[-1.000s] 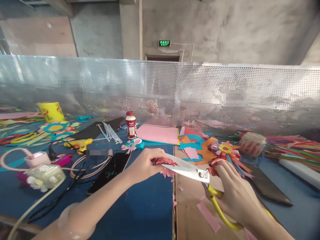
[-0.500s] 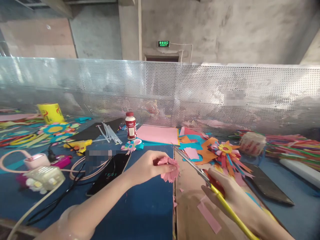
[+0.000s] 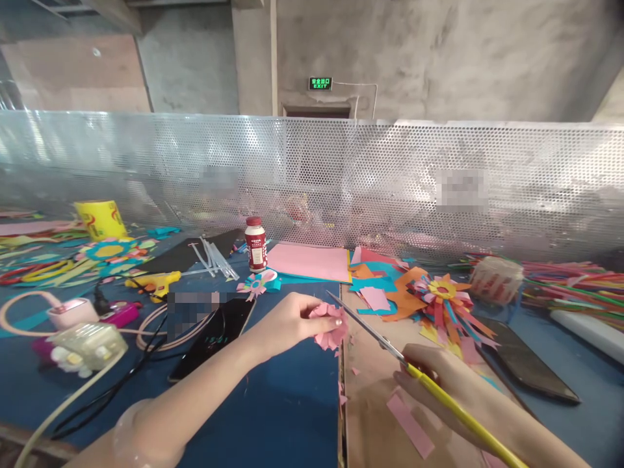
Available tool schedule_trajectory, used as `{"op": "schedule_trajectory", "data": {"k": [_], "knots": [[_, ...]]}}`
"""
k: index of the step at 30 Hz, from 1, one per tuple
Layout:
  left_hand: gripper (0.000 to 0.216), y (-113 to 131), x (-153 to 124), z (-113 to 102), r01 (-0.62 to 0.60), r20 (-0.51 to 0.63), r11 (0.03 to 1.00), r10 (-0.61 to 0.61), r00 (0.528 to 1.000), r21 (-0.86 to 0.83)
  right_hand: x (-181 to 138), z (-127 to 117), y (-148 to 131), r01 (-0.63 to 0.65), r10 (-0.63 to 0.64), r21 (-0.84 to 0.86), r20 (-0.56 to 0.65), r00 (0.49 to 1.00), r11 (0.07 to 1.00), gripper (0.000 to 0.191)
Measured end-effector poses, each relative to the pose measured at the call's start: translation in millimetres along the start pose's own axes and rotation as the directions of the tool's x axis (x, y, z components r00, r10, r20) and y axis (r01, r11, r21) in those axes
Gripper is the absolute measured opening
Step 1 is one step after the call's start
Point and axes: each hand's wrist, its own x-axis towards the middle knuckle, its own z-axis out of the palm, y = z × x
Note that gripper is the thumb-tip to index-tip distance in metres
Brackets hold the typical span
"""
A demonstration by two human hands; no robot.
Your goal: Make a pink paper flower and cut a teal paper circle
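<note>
My left hand [image 3: 292, 320] pinches a small pink fringed paper piece [image 3: 331, 328] just above the blue table top, near the seam with the brown cardboard sheet [image 3: 375, 416]. My right hand [image 3: 439, 380] grips the yellow handles of a pair of scissors [image 3: 385, 341]. The blades are closed and point up and left, their tip a short way right of the pink piece, not touching it. Pink paper scraps [image 3: 412, 434] lie on the cardboard below the hands.
A finished multicoloured paper flower [image 3: 443, 299] and coloured offcuts lie beyond the scissors. Two dark phones [image 3: 217, 335] [image 3: 524, 364], a small bottle [image 3: 255, 244], a yellow glue gun [image 3: 151, 283], cables, a yellow tape roll [image 3: 100, 219] and coloured straws [image 3: 575, 286] crowd the table. A perforated metal screen [image 3: 390, 182] closes off the back.
The scissors were cutting the pink piece a second ago; they have since pulled away to the right and lowered, blades closed. My left hand keeps the piece, turned to show its fringe.
</note>
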Motion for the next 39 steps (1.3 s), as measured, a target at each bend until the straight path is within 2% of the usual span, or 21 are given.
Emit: {"op": "schedule_trajectory", "data": {"k": [11, 24, 29, 35, 39], "knots": [[0.019, -0.3, 0.2, -0.5, 0.012, 0.012, 1.0, -0.012, 1.0, -0.002, -3.2, 0.4, -0.3, -0.002, 0.004, -0.042, 0.043, 0.999, 0.999, 0.043], [0.019, -1.3, 0.3, 0.4, 0.011, 0.05, 1.0, -0.01, 0.999, -0.028, -0.9, -2.4, -6.3, -0.047, 0.048, -0.031, 0.058, 0.997, 0.998, 0.035], [0.019, -4.6, 0.9, -1.0, 0.022, -0.001, 1.0, -0.022, 1.0, 0.009, -2.5, -1.3, -3.3, -0.035, 0.037, -0.042, 0.04, 0.999, 0.998, 0.034], [0.024, -3.3, 0.3, -0.3, -0.006, -0.013, 0.997, 0.007, 1.0, 0.079, -2.3, 1.3, 2.5, 0.004, -0.003, -0.041, 0.002, 1.0, 0.999, 0.042], [0.021, -0.9, -0.9, 0.0, 0.003, -0.007, 0.989, -0.002, 1.0, 0.146, -0.8, 0.4, 2.2, -0.006, 0.007, -0.011, 0.007, 1.0, 1.0, 0.039]]}}
